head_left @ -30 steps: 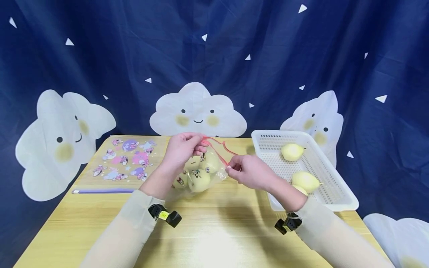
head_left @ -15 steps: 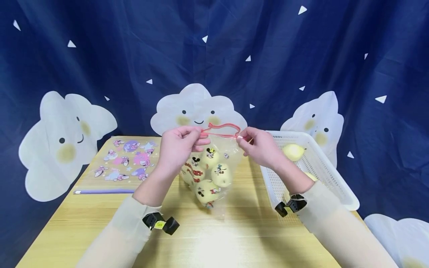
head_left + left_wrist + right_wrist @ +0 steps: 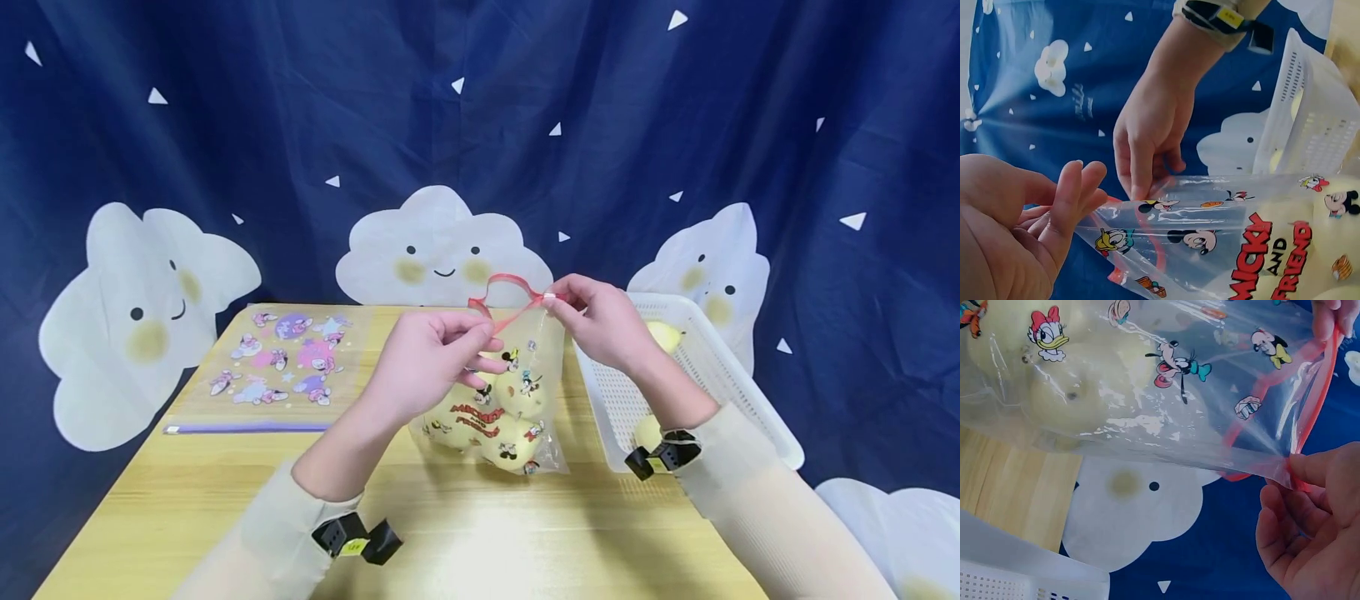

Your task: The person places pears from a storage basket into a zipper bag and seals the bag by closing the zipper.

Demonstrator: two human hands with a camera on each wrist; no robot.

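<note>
Head view — pears [image 3: 517,392] sit in my bag [image 3: 495,417] on the tabletop [image 3: 225,500] | left hand [image 3: 431,362] and right hand [image 3: 600,321] each pinch its red zip strip [image 3: 506,296] | top gapes — not zipped yet

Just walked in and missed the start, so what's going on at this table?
A person holds a clear cartoon-printed zip bag full of pears upright on the wooden table. The left hand and right hand each pinch an end of its red zip strip, which gapes open. A white basket with more pears sits at the right.
</note>
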